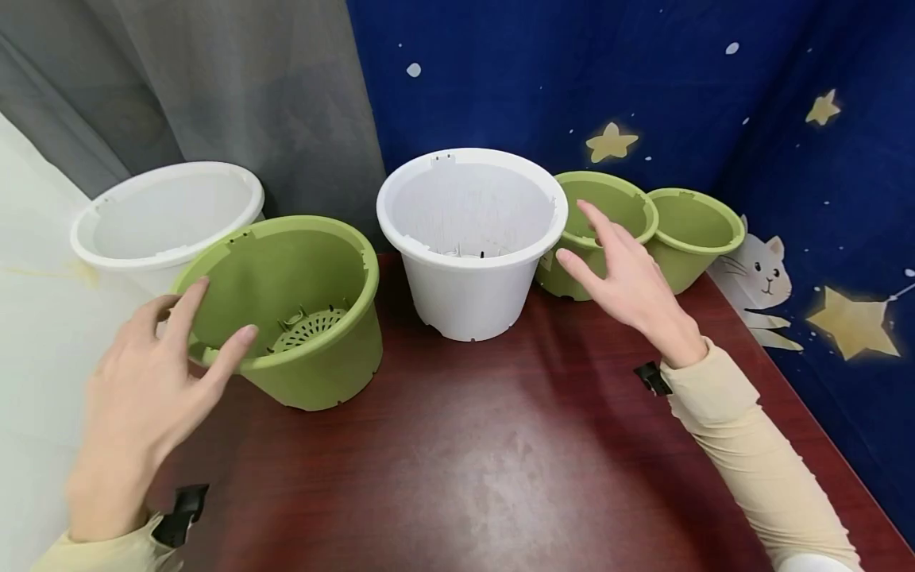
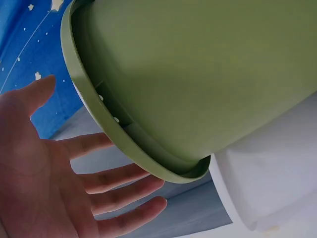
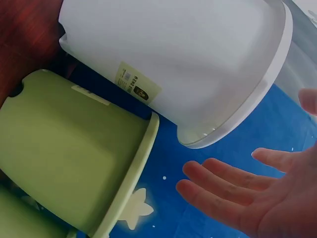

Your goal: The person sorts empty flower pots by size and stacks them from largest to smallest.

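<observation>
My left hand [image 1: 146, 389] is at the near left rim of a large green plastic pot [image 1: 325, 377] with a slotted bottom. In the left wrist view, its spread fingers [image 2: 116, 181] reach right up to the rim, the thumb held apart. Over the right side of the scene my right hand [image 1: 632, 286] hovers with fingers extended, overlapping a smaller green pot [image 1: 608, 191] in the head view. Left of that hand stands a large white pot [image 1: 468, 298]; the right wrist view shows a label [image 3: 137, 84] on its wall. Neither hand holds anything.
A second white pot [image 1: 167, 260] stands behind the left green pot. Another green pot [image 1: 686, 258] is at the far right. All stand along the back of a dark red table [image 1: 457, 469], before grey [image 1: 286, 103] and blue star-patterned curtains [image 1: 500, 71].
</observation>
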